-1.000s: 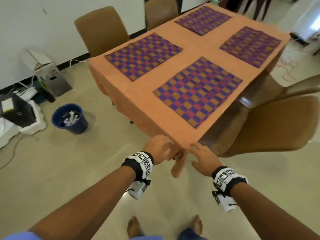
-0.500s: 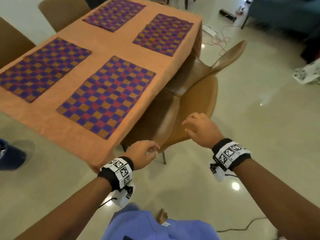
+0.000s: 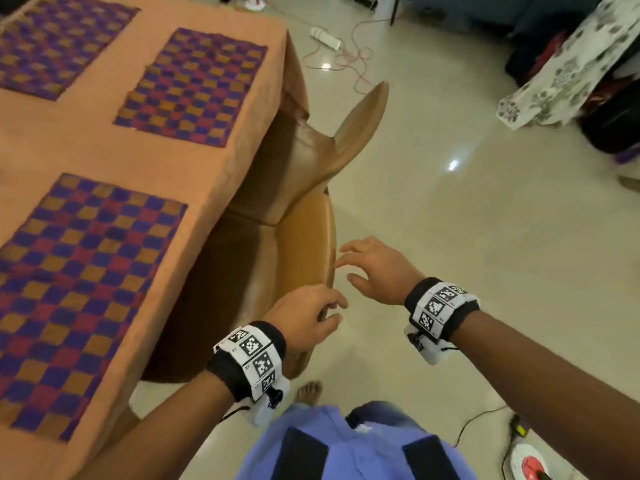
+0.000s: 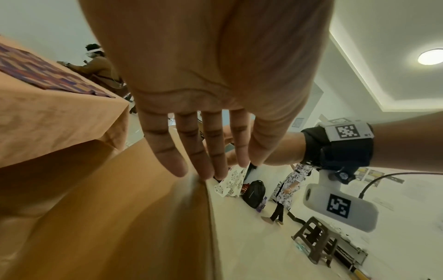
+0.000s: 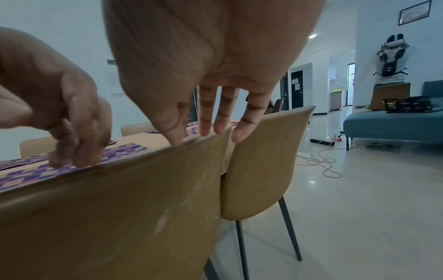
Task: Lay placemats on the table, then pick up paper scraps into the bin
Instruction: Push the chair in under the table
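Three purple and orange checked placemats lie flat on the orange tablecloth (image 3: 104,147): a near one (image 3: 79,292), a middle one (image 3: 194,88) and a far one (image 3: 59,43). A tan chair (image 3: 304,244) is tucked under the table's right side. My left hand (image 3: 332,310) hovers over the top edge of its backrest (image 4: 120,217), holding nothing, fingertips (image 4: 203,170) at the rim. My right hand (image 3: 343,268) is spread just beyond, and its straight fingertips (image 5: 206,136) touch the same rim (image 5: 120,208). No paper scraps or bin are in view.
A second tan chair (image 3: 356,123) stands tucked in farther along. On the floor lie a power strip with a red cable (image 3: 325,38), a floral cloth (image 3: 568,60), dark bags (image 3: 613,123) and a cabled device (image 3: 526,465). My bare foot (image 3: 310,393) is below the chair.
The view has swung right from the table corner, and the blue bin has left the picture. Both hands have left the tablecloth corner and come to the near chair's backrest.
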The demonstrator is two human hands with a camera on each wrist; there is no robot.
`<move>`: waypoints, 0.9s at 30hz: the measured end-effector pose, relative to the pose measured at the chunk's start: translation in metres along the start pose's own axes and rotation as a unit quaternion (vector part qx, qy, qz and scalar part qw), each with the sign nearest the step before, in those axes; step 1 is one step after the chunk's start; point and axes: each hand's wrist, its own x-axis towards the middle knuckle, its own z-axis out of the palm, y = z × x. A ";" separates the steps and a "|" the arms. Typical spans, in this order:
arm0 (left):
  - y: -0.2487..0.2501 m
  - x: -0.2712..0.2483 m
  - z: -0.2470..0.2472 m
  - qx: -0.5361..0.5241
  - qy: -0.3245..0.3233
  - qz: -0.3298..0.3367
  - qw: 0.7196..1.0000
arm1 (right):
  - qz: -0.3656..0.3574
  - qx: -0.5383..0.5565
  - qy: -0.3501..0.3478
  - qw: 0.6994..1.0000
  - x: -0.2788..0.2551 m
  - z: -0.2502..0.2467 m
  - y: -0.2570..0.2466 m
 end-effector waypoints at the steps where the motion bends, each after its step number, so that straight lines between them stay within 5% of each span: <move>1: 0.002 0.016 -0.007 0.007 -0.011 0.002 1.000 | 0.000 -0.002 -0.002 1.000 0.006 -0.006 0.010; 7: -0.006 0.135 -0.054 0.021 -0.003 -0.027 0.999 | -0.023 -0.003 0.027 0.999 0.077 -0.051 0.109; 15: -0.008 0.283 -0.096 0.017 0.114 -0.157 0.981 | -0.112 -0.042 0.028 0.992 0.207 -0.118 0.260; 22: 0.016 0.398 -0.126 -0.039 0.160 -0.239 0.957 | -0.190 -0.045 -0.065 0.979 0.296 -0.173 0.358; 27: 0.013 0.476 -0.157 -0.032 0.126 -0.281 0.951 | -0.286 -0.001 -0.148 0.947 0.365 -0.198 0.399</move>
